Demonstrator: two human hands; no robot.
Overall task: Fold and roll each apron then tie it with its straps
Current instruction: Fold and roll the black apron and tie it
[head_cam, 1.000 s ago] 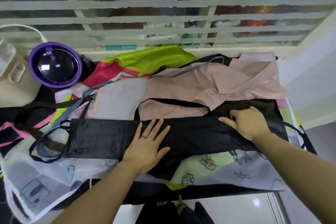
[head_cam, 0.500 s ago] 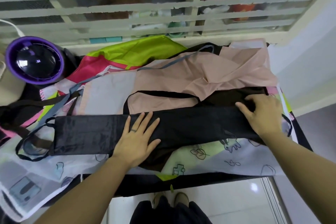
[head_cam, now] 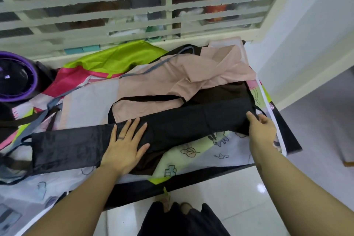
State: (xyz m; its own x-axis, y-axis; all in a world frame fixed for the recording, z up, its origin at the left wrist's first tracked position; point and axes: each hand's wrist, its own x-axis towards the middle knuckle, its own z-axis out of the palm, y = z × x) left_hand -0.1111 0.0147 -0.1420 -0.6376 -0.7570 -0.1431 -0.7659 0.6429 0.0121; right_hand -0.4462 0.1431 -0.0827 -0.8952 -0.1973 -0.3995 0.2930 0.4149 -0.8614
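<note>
— Window grille [head_cam: 134,15] is running along the back, white floor tiles [head_cam: 239,193] showing below. Where's the black apron [head_cam: 182,126]?
— Head view: it's lying as a long folded strip, L to R, atop other aprons. Beige apron [head_cam: 191,74] just behind, printed apron [head_cam: 191,153] under it.
— Hands?
— Left hand [head_cam: 125,145] is pressing flat on the strip's middle, fingers spread apart. Right hand [head_cam: 262,130] is gripping the strip's R end, fingers curled round the edge.
— Straps?
— Black strap [head_cam: 145,98] is looping behind, over the beige.
</note>
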